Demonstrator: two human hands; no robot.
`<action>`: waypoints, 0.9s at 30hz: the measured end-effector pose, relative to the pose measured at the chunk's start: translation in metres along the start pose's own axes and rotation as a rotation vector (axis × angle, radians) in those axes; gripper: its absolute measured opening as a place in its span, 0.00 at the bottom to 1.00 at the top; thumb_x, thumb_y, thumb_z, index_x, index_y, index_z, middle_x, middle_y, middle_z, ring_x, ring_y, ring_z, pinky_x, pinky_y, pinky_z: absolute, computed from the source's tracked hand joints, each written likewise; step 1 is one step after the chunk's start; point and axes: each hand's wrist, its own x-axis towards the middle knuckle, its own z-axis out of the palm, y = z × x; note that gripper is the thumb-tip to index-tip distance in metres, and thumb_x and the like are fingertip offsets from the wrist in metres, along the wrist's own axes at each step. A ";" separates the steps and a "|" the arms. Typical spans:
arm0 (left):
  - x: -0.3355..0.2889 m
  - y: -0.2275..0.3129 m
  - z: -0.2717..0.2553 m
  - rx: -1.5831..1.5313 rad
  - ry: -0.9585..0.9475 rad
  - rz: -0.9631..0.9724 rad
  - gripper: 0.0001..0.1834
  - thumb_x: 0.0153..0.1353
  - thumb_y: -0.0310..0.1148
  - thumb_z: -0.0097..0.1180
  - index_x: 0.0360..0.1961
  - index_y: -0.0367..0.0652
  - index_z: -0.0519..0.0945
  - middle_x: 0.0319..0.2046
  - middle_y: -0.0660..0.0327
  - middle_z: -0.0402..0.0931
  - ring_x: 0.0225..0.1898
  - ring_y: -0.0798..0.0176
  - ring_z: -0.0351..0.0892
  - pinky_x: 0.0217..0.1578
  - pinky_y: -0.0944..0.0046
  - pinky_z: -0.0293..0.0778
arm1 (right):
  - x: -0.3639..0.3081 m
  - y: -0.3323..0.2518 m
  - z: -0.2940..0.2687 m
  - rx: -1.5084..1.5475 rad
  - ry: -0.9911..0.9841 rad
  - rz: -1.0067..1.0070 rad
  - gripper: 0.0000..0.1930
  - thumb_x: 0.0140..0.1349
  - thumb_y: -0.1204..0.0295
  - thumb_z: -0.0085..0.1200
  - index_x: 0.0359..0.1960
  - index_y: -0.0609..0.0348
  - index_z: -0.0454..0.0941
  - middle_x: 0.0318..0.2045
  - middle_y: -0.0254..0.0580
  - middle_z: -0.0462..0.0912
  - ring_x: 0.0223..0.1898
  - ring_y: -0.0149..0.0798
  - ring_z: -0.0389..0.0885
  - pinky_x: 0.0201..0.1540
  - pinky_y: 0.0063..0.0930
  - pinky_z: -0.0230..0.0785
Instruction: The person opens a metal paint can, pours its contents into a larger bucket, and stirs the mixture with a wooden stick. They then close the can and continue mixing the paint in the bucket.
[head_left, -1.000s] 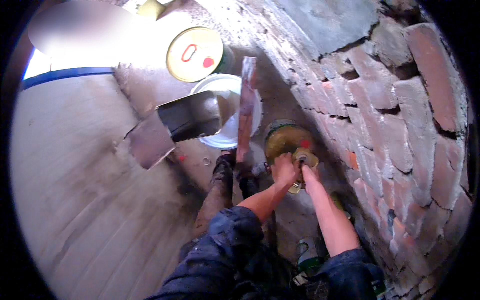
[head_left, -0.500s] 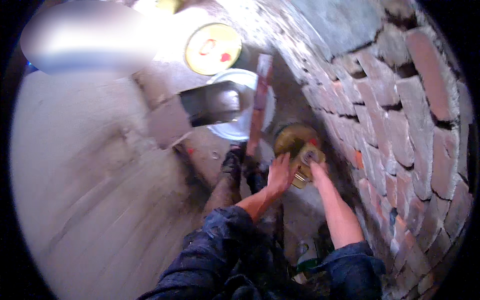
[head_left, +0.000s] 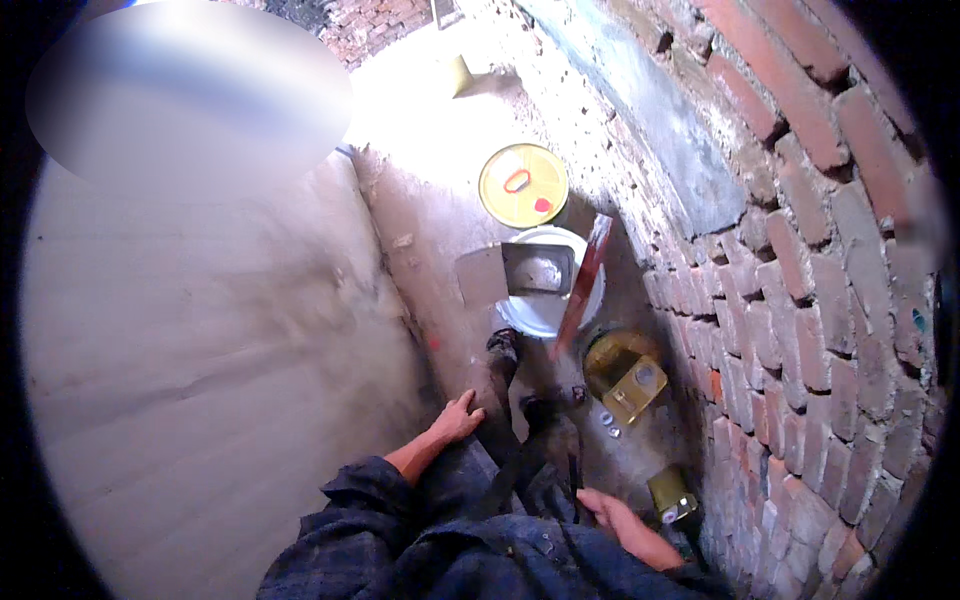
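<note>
My left hand (head_left: 460,416) rests at my left knee, its index finger stretched out and nothing in its grasp. My right hand (head_left: 612,512) lies against my right thigh, fingers loosely extended and apparently holding nothing. Ahead of the right hand a yellow flat container (head_left: 628,397) with a round opening leans on a brown-yellow round vessel (head_left: 605,350) by the brick wall. Small whitish caps (head_left: 608,420) lie on the floor beside that container. Right of my right hand stands a smaller olive-yellow container (head_left: 668,488), partly in shadow.
A white bucket (head_left: 597,302) carries a dark rectangular tray (head_left: 514,257) and a reddish wooden strip (head_left: 588,275). Behind it is a yellow bucket lid (head_left: 510,203). A brick wall (head_left: 800,300) closes the right; a smooth pale surface (head_left: 180,350) fills the left.
Both hands have let go of the yellow flat container and drawn back to my legs, the left one leftward. My view has shifted, showing more of the floor ahead.
</note>
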 end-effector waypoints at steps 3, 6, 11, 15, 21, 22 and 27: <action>0.008 -0.003 -0.028 0.060 0.000 -0.043 0.38 0.59 0.47 0.47 0.68 0.43 0.57 0.62 0.36 0.60 0.63 0.38 0.61 0.64 0.52 0.59 | -0.120 -0.049 0.081 -0.005 -0.040 -0.254 0.28 0.63 0.63 0.54 0.63 0.60 0.65 0.58 0.42 0.73 0.57 0.35 0.71 0.62 0.32 0.59; 0.034 0.018 -0.066 0.097 -0.055 0.046 0.36 0.59 0.45 0.46 0.67 0.40 0.59 0.61 0.34 0.61 0.63 0.37 0.62 0.64 0.52 0.59 | -0.076 -0.020 0.057 -0.283 0.141 -0.419 0.21 0.63 0.55 0.49 0.50 0.56 0.76 0.44 0.38 0.80 0.41 0.36 0.77 0.42 0.33 0.66; 0.093 0.014 -0.131 0.116 -0.001 0.238 0.28 0.58 0.42 0.47 0.57 0.36 0.72 0.51 0.35 0.72 0.56 0.39 0.70 0.59 0.53 0.64 | -0.026 -0.004 0.072 -0.181 0.441 -0.370 0.17 0.61 0.54 0.48 0.38 0.54 0.79 0.31 0.39 0.81 0.34 0.37 0.79 0.29 0.33 0.69; 0.122 0.046 -0.208 0.040 0.149 0.199 0.20 0.59 0.40 0.47 0.44 0.38 0.81 0.41 0.42 0.79 0.45 0.40 0.78 0.49 0.50 0.72 | 0.003 -0.018 0.123 -0.236 0.745 -0.035 0.19 0.62 0.57 0.47 0.47 0.55 0.79 0.42 0.53 0.80 0.44 0.52 0.78 0.45 0.40 0.70; 0.152 0.016 -0.282 0.391 0.115 0.138 0.18 0.61 0.42 0.45 0.36 0.38 0.80 0.38 0.43 0.79 0.43 0.38 0.78 0.47 0.45 0.72 | 0.065 -0.106 0.212 -0.289 1.192 -0.424 0.19 0.63 0.58 0.50 0.47 0.58 0.78 0.41 0.53 0.82 0.43 0.51 0.81 0.47 0.40 0.71; 0.154 0.012 -0.291 0.441 0.112 0.122 0.18 0.61 0.42 0.46 0.36 0.38 0.80 0.38 0.43 0.79 0.43 0.39 0.78 0.47 0.45 0.72 | 0.068 -0.121 0.221 -0.212 1.152 -0.559 0.19 0.63 0.58 0.50 0.47 0.60 0.78 0.40 0.52 0.83 0.42 0.49 0.81 0.48 0.39 0.71; 0.184 0.059 -0.345 0.651 0.210 0.410 0.15 0.59 0.39 0.48 0.32 0.39 0.80 0.36 0.45 0.79 0.41 0.41 0.78 0.44 0.45 0.74 | 0.125 -0.146 0.212 -0.086 0.724 -0.691 0.18 0.65 0.61 0.52 0.51 0.59 0.76 0.47 0.50 0.80 0.50 0.46 0.78 0.54 0.37 0.68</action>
